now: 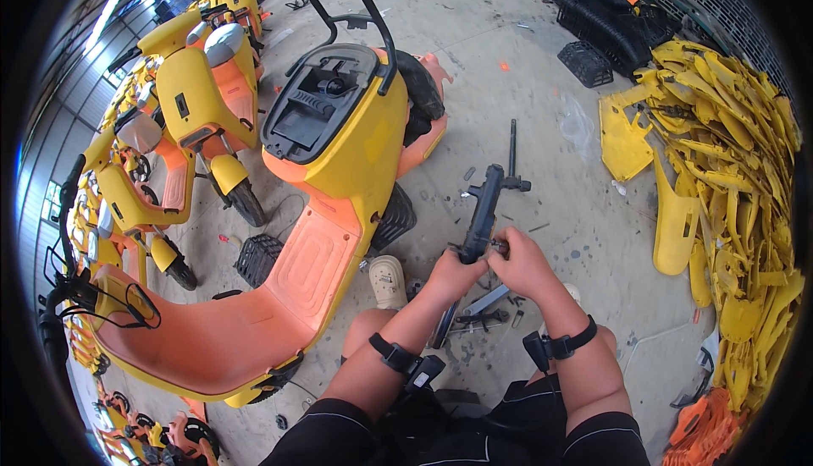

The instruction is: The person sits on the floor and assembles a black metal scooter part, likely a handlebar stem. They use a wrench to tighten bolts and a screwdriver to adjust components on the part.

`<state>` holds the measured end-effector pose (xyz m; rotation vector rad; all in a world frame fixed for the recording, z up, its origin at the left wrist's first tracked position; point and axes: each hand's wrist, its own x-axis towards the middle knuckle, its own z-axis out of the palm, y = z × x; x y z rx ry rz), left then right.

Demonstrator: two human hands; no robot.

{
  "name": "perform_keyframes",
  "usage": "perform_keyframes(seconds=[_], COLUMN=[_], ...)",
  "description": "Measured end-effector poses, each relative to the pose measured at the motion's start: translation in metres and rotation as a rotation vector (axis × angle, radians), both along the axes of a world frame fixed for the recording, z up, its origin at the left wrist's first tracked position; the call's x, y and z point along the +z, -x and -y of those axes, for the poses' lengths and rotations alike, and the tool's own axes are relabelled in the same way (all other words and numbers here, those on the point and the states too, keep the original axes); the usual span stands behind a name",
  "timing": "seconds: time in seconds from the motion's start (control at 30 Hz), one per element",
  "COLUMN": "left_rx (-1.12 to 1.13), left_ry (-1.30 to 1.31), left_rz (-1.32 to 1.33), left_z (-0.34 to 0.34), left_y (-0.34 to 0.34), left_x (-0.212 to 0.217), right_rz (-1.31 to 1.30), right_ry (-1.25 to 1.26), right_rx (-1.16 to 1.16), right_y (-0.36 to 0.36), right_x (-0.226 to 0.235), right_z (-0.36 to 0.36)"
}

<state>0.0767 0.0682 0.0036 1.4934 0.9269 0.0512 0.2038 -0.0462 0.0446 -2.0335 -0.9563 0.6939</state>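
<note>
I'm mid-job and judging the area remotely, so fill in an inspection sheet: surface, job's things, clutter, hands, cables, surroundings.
Surface: grey floor with dark spots.
Job's things: long black part held above the floor; black rod at its far end, unclear if joined.
Clutter: loose metal parts near the feet; clear plastic sheet and orange scrap farther off.
Hands: left hand closed on the black part's near end; right hand beside that end, grip unclear.
Cables: thin black cables looping at the handlebar of the nearest scooter.
Surroundings: more scooters at left; heaped yellow panels and orange panels at right.
</note>
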Motion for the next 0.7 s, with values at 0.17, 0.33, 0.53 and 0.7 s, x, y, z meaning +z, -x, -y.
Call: perform_keyframes(seconds=[0.17, 0.33, 0.53, 0.7], left_rx=[-0.026, -0.064, -0.055, -0.080], left_ry=[-0.064, -0.065, -0.143, -0.021], left_rz=[-0.045, -0.010, -0.011, -0.078], left_z=[-0.008, -0.018, -0.023, -0.024], left_y=[-0.012, -0.023, -0.031, -0.024], left_x=[-0.006, 0.015, -0.006, -0.005], right_rz=[-0.110, -0.181, 0.155, 0.190], right_ry=[0.023, -0.057, -0.063, -0.107], right_rx=[0.112, 0.064, -0.007, 0.014], right_y=[-0.023, -0.030, -0.035, -0.025], right_x=[-0.018, -0.019, -0.013, -0.011], right_z=[0.005, 0.002, 0.001, 0.002])
